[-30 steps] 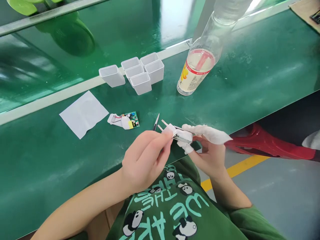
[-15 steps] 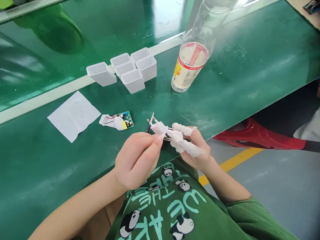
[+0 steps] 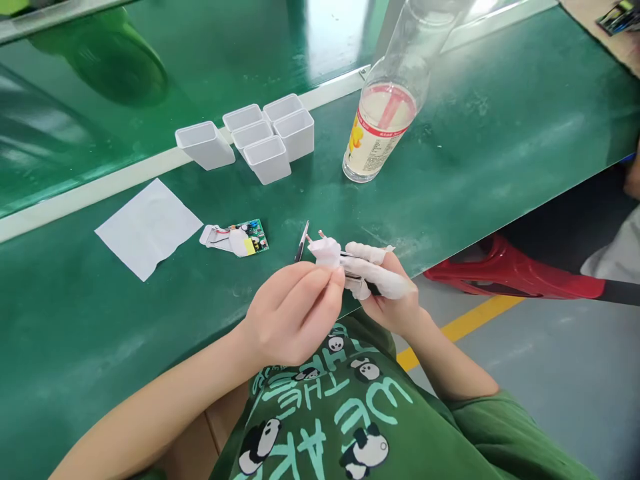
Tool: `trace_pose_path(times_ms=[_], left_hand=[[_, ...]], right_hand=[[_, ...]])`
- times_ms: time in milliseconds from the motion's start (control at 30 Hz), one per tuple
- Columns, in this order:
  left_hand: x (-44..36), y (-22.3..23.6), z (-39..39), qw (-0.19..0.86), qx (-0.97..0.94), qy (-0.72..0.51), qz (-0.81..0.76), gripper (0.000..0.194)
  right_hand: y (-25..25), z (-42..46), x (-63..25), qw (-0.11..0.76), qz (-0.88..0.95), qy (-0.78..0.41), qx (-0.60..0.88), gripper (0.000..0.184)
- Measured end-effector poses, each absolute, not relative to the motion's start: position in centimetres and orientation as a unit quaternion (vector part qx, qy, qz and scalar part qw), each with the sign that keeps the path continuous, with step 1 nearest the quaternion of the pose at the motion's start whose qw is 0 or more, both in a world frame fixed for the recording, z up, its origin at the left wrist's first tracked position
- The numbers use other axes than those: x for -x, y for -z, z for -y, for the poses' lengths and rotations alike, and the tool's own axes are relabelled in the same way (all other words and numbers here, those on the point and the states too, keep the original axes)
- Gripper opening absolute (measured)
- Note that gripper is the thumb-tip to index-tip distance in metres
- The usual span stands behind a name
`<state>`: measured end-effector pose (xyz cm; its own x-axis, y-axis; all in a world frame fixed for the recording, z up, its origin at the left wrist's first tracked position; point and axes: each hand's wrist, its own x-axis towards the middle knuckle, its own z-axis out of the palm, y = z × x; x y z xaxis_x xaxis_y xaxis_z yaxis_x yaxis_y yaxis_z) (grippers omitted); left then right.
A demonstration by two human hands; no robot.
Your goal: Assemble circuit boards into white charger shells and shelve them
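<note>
My left hand [image 3: 295,310] is closed, pinching a small white plug part with two metal prongs [image 3: 324,250] just above the table's near edge. My right hand [image 3: 387,290], its fingers wrapped in white finger cots, is closed on thin metal tweezers [image 3: 356,260] whose tips meet the plug part. A second slim metal tool [image 3: 302,241] lies on the green table right beside the plug. A small green circuit board with a white piece and wires [image 3: 240,239] lies to the left of my hands.
A white paper sheet [image 3: 149,227] lies at the left. Several white plastic shells [image 3: 263,140] stand near the table's metal rail. A clear bottle of whitish liquid [image 3: 383,127] stands behind my hands. A red stool [image 3: 510,277] is under the table at right.
Both hands stayed together over the table edge; my right hand's fingers curled in closer on the tweezers and the plug part shifted slightly. The camera view moved a little.
</note>
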<state>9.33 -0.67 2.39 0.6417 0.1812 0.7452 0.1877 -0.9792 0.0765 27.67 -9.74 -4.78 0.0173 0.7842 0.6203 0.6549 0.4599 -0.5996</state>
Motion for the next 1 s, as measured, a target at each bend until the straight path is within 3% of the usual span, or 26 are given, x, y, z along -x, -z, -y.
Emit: trace_pose_path(times_ms=[367, 833, 1000], left_hand=[[-9.8, -2.2, 0.3, 0.01, 0.923, 0.384, 0.037, 0.009], [-9.4, -1.4, 0.3, -0.014, 0.923, 0.384, 0.035, 0.012], [-9.1, -1.1, 0.8, -0.014, 0.919, 0.391, 0.048, 0.014]], right_hand=[[5.6, 10.3, -27.9, 0.516, 0.651, -0.17, 0.53, 0.073], [3.9, 9.8, -28.4, 0.477, 0.7, -0.087, 0.525, 0.061], [4.3, 10.7, -29.5, 0.399, 0.735, -0.082, 0.541, 0.071]])
